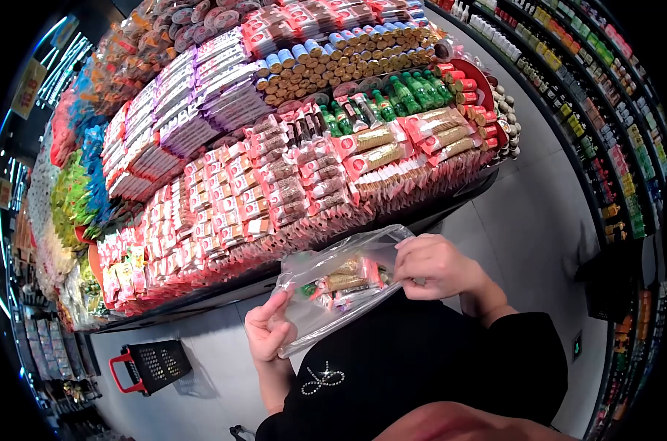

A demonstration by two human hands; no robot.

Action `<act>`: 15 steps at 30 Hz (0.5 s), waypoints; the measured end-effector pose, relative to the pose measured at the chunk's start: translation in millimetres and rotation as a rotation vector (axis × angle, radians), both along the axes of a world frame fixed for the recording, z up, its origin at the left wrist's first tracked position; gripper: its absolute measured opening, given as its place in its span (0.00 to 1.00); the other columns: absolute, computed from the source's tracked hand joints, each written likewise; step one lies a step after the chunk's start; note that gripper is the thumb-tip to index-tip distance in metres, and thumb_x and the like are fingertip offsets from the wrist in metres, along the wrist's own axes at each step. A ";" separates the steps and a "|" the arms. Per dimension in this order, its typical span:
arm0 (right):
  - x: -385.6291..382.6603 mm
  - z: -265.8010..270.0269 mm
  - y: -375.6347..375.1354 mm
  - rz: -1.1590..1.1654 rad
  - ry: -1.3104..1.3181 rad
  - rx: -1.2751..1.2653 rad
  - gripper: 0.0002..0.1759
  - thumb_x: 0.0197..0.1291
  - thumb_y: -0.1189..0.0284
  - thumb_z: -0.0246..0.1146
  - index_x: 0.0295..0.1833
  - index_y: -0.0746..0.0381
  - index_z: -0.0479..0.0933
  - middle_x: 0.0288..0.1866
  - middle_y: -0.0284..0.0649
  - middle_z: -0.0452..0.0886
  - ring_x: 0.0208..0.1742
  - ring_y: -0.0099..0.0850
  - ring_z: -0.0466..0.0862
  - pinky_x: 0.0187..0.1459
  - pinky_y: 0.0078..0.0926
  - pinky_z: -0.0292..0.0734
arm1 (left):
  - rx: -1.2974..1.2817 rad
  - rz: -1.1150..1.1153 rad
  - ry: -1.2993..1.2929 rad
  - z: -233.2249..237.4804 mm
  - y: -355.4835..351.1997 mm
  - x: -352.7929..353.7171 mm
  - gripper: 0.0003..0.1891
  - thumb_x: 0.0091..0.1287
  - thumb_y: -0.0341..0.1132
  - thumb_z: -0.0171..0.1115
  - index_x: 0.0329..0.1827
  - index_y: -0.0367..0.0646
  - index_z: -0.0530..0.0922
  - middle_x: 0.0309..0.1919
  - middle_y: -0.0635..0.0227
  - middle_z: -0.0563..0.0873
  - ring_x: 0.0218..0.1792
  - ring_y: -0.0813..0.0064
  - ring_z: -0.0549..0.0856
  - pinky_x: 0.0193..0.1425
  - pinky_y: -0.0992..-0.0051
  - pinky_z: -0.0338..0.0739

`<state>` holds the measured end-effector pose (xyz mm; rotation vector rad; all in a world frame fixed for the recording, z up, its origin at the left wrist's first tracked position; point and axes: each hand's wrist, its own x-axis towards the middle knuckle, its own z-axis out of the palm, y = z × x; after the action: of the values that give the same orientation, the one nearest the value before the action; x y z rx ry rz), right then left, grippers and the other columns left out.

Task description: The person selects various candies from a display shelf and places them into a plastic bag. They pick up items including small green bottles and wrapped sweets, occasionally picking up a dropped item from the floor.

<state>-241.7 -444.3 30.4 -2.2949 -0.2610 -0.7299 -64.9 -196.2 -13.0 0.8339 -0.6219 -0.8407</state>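
Observation:
A clear plastic bag (315,266) is stretched between my two hands in front of my body. Inside it lie several wrapped snacks (346,278), some gold and red, with something green at the left. My left hand (269,325) pinches the bag's left edge between thumb and fingers. At the right end of the bag, my right hand (430,266) is closed on the plastic, its fingers curled. The bag's mouth looks held apart along the side nearest me.
A large display stand (267,184) of stacked packaged snacks fills the area ahead. Small green bottles (407,92) stand at its right. A black basket with a red handle (157,365) is on the floor at left. Product shelves (569,95) line the right.

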 end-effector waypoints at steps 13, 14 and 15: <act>19.5 -7.2 -52.1 0.198 0.185 0.027 0.10 0.35 0.81 0.60 0.29 0.61 0.78 0.25 0.37 0.75 0.30 0.34 0.77 0.39 0.29 0.74 | -0.122 -0.014 0.155 -2.5 -37.3 -9.5 0.33 0.49 0.18 0.50 0.62 0.26 0.52 0.64 0.45 0.52 0.09 0.91 0.66 0.12 0.88 0.57; 22.1 -7.7 -54.9 0.220 0.219 0.016 0.11 0.35 0.81 0.61 0.30 0.61 0.78 0.25 0.37 0.75 0.31 0.34 0.77 0.38 0.29 0.73 | -0.122 -0.008 0.156 -1.8 -38.7 -10.1 0.33 0.49 0.18 0.50 0.62 0.26 0.52 0.64 0.45 0.52 0.09 0.91 0.66 0.12 0.88 0.57; 24.7 -7.6 -57.8 0.239 0.253 0.005 0.12 0.35 0.81 0.61 0.32 0.61 0.78 0.25 0.37 0.75 0.32 0.34 0.77 0.38 0.29 0.73 | -0.114 0.039 0.205 -0.3 -40.6 -11.3 0.35 0.49 0.18 0.52 0.62 0.26 0.51 0.64 0.43 0.52 0.09 0.91 0.66 0.12 0.88 0.57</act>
<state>-217.1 -502.0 22.9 -2.2721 -0.4058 -0.3162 -76.2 -236.9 -13.3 0.6450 -0.4674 -0.8353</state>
